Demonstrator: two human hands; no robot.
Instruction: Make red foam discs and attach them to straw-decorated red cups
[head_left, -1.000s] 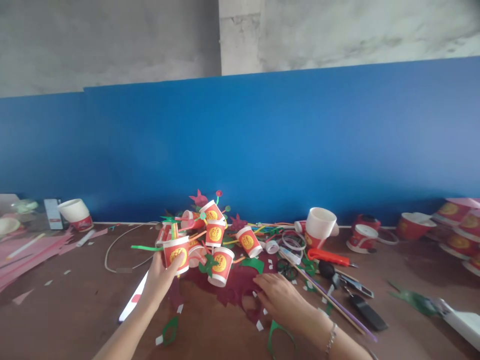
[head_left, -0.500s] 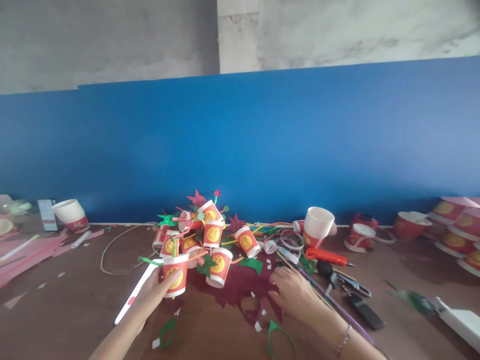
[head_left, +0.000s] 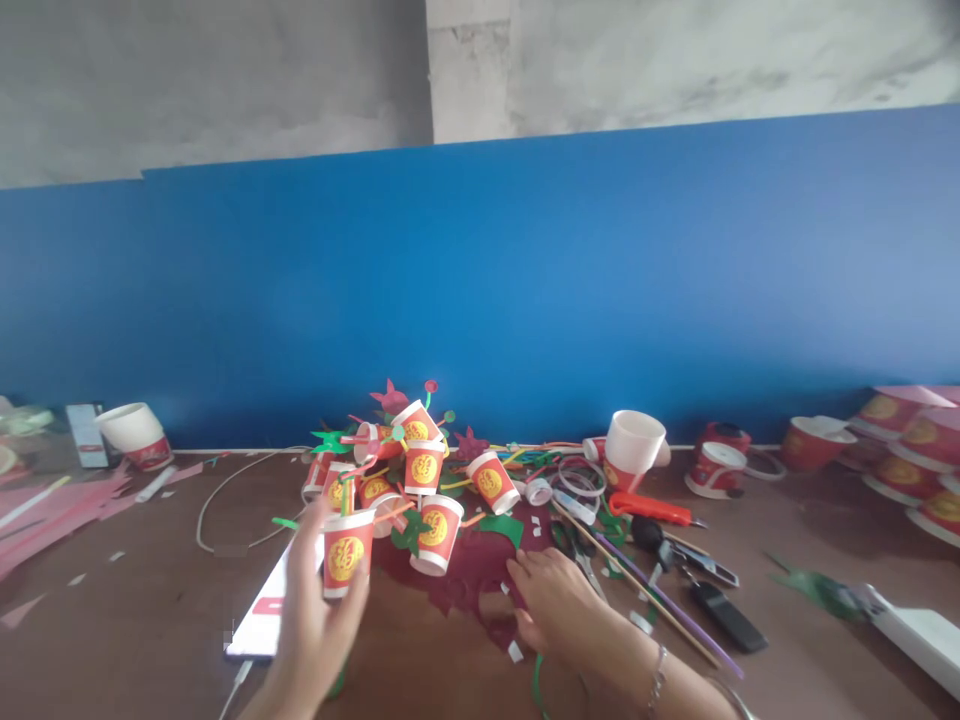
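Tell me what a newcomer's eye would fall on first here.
The wide, flat blue panel probably comes first, spanning the view behind the brown table. Next comes the cluster of small red-and-white, yellow-emblemed paper cups left of centre, with one such cup at the left hand. A white, oblong lit phone screen lies left of that hand, partly hidden.

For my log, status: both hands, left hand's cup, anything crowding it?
Left hand at small red cup, grip unclear; cup upright. Right hand palm-down over dark red sheet. White-screened phone partly behind left hand.
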